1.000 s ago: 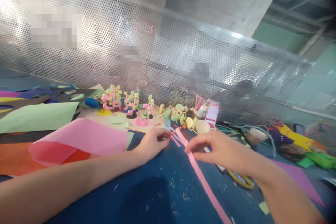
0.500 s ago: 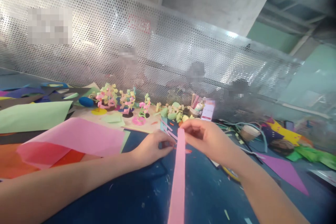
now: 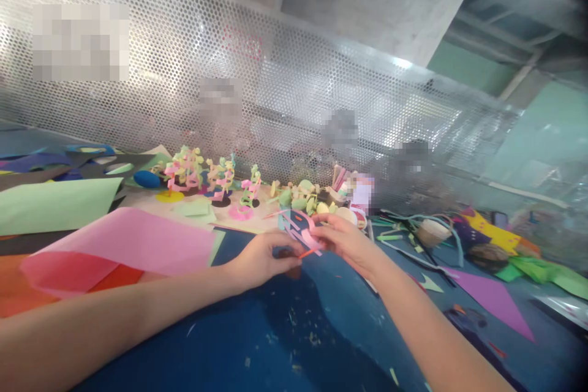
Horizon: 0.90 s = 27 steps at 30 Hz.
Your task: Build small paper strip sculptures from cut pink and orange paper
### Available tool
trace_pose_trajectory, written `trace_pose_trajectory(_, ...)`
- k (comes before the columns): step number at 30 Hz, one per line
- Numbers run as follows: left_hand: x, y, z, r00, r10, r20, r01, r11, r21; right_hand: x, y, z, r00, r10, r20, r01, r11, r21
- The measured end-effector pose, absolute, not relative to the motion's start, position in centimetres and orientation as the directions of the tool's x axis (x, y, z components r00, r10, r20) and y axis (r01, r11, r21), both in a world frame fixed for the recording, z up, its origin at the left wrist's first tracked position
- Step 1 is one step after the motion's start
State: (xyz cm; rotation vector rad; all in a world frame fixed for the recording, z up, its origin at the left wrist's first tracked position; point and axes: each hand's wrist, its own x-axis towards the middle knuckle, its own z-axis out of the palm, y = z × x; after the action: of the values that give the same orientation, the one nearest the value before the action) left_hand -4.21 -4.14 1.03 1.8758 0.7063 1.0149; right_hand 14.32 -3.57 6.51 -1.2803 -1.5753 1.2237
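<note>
Near the middle of the blue table, my right hand pinches a pink paper strip, which bends in a curve at the fingertips. My left hand lies just to its left, thumb and fingers closed near a small orange-red piece; whether the fingers hold it or something else is hard to tell. Narrow pink strips lie behind the fingertips. Beyond them stand small curly paper models in pink and green.
Large pink paper and green paper sheets cover the left side. At the right are a cup, a purple sheet, cords and a yellow item. A perforated metal screen rises behind.
The long pink strip that hung toward me is now a short curve at my right fingertips. My right hand has moved slightly left and down, and the orange-red piece shows between the hands.
</note>
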Motion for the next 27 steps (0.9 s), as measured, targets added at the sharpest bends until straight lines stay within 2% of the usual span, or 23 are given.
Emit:
trace_pose_trajectory(4,-4.1,-4.0,1.1,0.468,0.804,0.365,0.028,-0.427,0.904,14.3,-3.2,5.7,-0.178,0.984,0.02,0.3,0.074,-0.951)
trace_pose_trajectory(7,-4.2,-3.6,0.9,0.46,0.797,0.392,-0.008,-0.438,0.899,14.3,-3.4,6.2,-0.23,0.973,0.03,0.355,0.113,-0.928)
trace_pose_trajectory(13,-4.3,-3.0,0.3,0.437,0.823,0.364,-0.054,-0.38,0.923,14.9,-4.2,7.8,-0.33,0.942,-0.064,0.499,0.117,-0.859)
trace_pose_trajectory(16,-4.2,-2.9,0.3,0.45,0.829,0.331,-0.097,-0.323,0.942,14.9,-4.5,8.1,-0.332,0.942,-0.046,0.647,0.191,-0.738)
trace_pose_trajectory(20,-4.1,-3.0,0.5,0.446,0.85,0.28,-0.134,-0.246,0.96,14.7,-4.8,8.4,-0.337,0.934,0.117,0.802,0.35,-0.484)
trace_pose_trajectory(22,-4.1,-3.0,0.4,0.449,0.846,0.287,-0.136,-0.253,0.958,14.7,-5.0,8.7,-0.361,0.92,0.153,0.829,0.392,-0.4)
trace_pose_trajectory(24,-4.2,-3.0,0.4,0.449,0.838,0.31,-0.121,-0.287,0.95,14.8,-5.3,9.1,-0.384,0.916,0.115,0.829,0.396,-0.395)
trace_pose_trajectory(27,-4.2,-2.9,0.2,0.435,0.837,0.333,-0.094,-0.326,0.941,15.1,-5.7,9.6,-0.421,0.906,-0.049,0.798,0.344,-0.495)
